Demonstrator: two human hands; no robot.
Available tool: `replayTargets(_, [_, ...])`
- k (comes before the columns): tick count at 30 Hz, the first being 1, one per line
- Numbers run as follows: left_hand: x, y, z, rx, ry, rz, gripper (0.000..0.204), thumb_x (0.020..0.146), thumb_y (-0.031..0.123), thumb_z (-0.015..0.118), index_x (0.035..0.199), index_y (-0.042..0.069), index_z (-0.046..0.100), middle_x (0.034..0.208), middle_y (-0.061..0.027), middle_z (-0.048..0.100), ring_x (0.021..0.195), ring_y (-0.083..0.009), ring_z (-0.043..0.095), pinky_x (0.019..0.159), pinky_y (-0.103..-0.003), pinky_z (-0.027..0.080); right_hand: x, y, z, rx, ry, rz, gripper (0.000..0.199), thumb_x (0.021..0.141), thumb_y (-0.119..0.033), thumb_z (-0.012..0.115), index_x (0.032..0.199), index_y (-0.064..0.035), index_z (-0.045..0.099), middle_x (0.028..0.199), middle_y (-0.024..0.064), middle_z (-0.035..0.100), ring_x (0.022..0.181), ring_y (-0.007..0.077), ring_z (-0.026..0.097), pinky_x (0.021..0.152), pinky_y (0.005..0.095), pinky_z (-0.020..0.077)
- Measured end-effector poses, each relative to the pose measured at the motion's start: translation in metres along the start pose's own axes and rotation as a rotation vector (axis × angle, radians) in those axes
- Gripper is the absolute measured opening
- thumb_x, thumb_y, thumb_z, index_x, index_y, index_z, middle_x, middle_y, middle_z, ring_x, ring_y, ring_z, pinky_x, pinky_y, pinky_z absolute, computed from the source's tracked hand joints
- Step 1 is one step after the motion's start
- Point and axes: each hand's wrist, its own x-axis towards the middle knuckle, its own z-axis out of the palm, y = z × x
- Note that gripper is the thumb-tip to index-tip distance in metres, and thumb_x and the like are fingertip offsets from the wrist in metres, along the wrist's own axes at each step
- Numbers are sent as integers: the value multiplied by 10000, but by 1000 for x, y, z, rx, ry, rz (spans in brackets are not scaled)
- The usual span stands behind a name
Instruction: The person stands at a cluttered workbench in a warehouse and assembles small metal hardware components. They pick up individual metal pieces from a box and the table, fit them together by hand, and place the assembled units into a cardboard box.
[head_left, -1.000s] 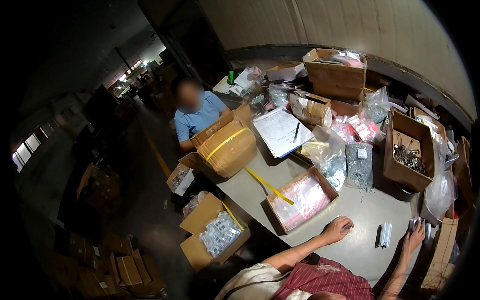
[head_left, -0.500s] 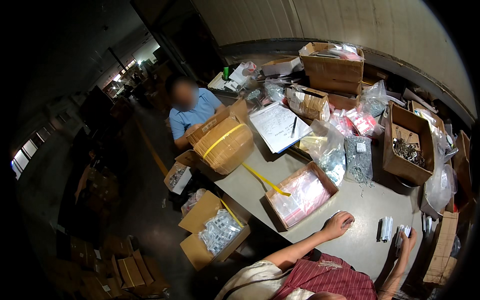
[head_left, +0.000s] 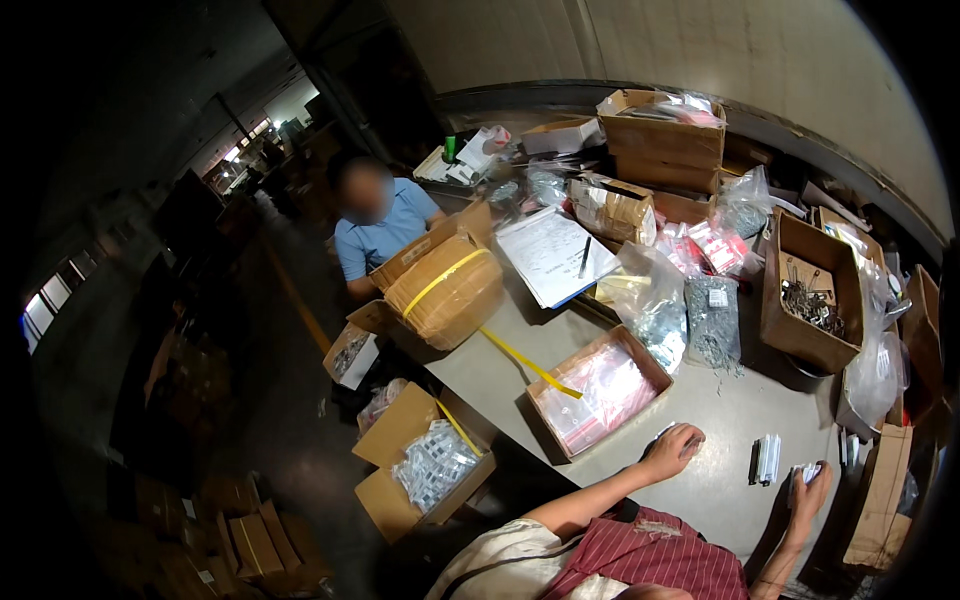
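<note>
Several pale strips (head_left: 767, 459) lie (bunched) by the right fingers (head_left: 822, 474).

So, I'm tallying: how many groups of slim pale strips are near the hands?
3: one strip group left of the right hand, one in it, one further right. The left hand may hide more.

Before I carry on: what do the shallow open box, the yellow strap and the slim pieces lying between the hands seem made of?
Shallow open box: cardboard, judging by its matte brown walls.
Yellow strap: probably plastic, a flat, smooth, evenly coloured band.
Slim pieces: bright, pale streaks suggest smooth metal, but glossy plastic is possible; too small to settle.
</note>
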Motion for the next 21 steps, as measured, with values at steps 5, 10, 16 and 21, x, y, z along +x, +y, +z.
replayTargets(5, [-2, -6, 0, 11, -3, 0, 178, 864, 23, 636, 1034, 55, 592, 977, -103, 622, 944, -311, 604, 849, -407, 482, 10, -23, 0, 145, -76, 319, 413, 835, -298, 804, 979, 22, 586, 920, 140, 626, 826, 291, 604, 764, 409, 484])
replayTargets(10, [0, -2, 2, -26, 8, 28, 176, 846, 13, 629, 1014, 43, 590, 984, -124, 627, 963, -334, 604, 854, -418, 479, 22, 2, 7, 674, -95, 614, 402, 865, -383, 809, 851, -37, 606, 705, 19, 605, 605, 137, 556, 575, 323, 457])
replayTargets(16, [0, 0, 1, -19, 16, 30, 172, 838, 25, 626, 1005, 34, 586, 979, -137, 631, 966, -350, 613, 854, -423, 483, 23, 33, 5, 1091, -253, 700, 283, 875, -294, 786, 938, -56, 647, 779, 7, 633, 641, 131, 597, 591, 289, 470])
replayTargets(21, [-4, -15, 9, -25, 20, 24, 173, 847, 47, 634, 1015, 40, 595, 993, -143, 637, 976, -351, 618, 849, -426, 493, 14, 39, 6, 1063, -204, 656, 193, 826, -171, 747, 931, -29, 669, 764, 30, 635, 663, 150, 603, 609, 310, 472])
